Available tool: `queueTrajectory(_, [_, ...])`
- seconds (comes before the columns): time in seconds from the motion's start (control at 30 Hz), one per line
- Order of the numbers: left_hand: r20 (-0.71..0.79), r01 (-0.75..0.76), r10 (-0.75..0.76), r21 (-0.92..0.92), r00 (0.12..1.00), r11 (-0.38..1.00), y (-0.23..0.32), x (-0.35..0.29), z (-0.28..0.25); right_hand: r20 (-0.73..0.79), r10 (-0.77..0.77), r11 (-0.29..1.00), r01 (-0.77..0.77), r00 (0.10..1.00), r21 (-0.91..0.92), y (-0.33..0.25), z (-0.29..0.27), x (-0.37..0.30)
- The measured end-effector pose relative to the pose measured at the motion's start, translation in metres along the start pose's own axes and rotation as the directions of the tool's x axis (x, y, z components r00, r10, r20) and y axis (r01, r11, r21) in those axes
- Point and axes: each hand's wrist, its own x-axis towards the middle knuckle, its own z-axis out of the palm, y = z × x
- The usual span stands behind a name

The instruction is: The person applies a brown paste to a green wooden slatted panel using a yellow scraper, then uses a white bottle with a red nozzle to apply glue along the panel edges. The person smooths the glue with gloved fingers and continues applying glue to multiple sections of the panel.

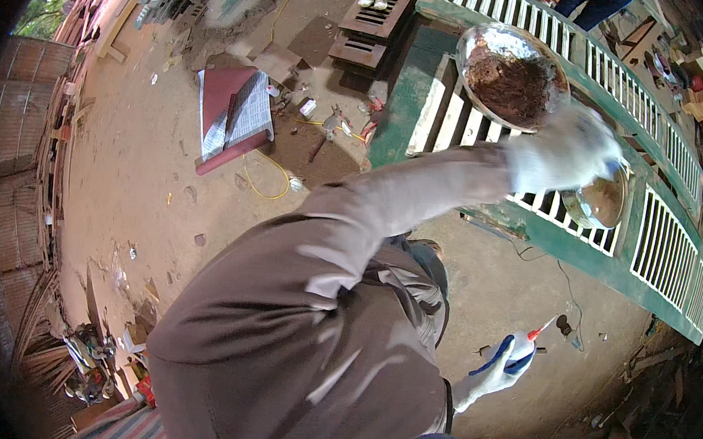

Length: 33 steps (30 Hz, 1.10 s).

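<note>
My left hand (568, 151), in a white glove with blue on the fingers, reaches over the green slatted shutter, between two metal bowls. It is smeared by motion, so I cannot tell whether it grips anything. The big metal basin (513, 76) behind it holds dark reddish-brown powder. A smaller metal bowl (598, 211) with something brown inside sits just below the glove, its upper part covered. Low at the right, my right hand (493, 377), gloved in white and blue, is closed around a white squeeze bottle (522, 346) with a red cap and thin nozzle.
The green shutter (550, 224) with white slats lies across the right side, another beyond it. Brown slatted panels (380, 11) carry small white objects. A maroon-and-printed sheet (234, 115) lies on the floor near a yellow cord (273, 195). Another person's legs (592, 6) show at the top.
</note>
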Motion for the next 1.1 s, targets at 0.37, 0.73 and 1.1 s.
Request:
queueTrajectory(0.37, [-0.100,0.548,-0.544,0.274,0.833,0.790,-0.241,-0.130,-0.111,0.142,-0.010,0.997,0.000,0.990,0.071,-0.051,0.102,-0.051])
queueTrajectory(0.73, [0.141,0.155,-0.262,0.516,0.955,0.843,-0.240,-0.183,-0.097,0.066,0.047,0.994,-0.040,0.997,-0.100,-0.056,0.136,-0.114])
queueTrajectory(1.1, [0.313,0.065,-0.320,0.617,0.894,0.784,-0.224,-0.162,-0.102,0.132,0.068,0.996,-0.059,0.989,-0.070,-0.056,0.142,-0.084])
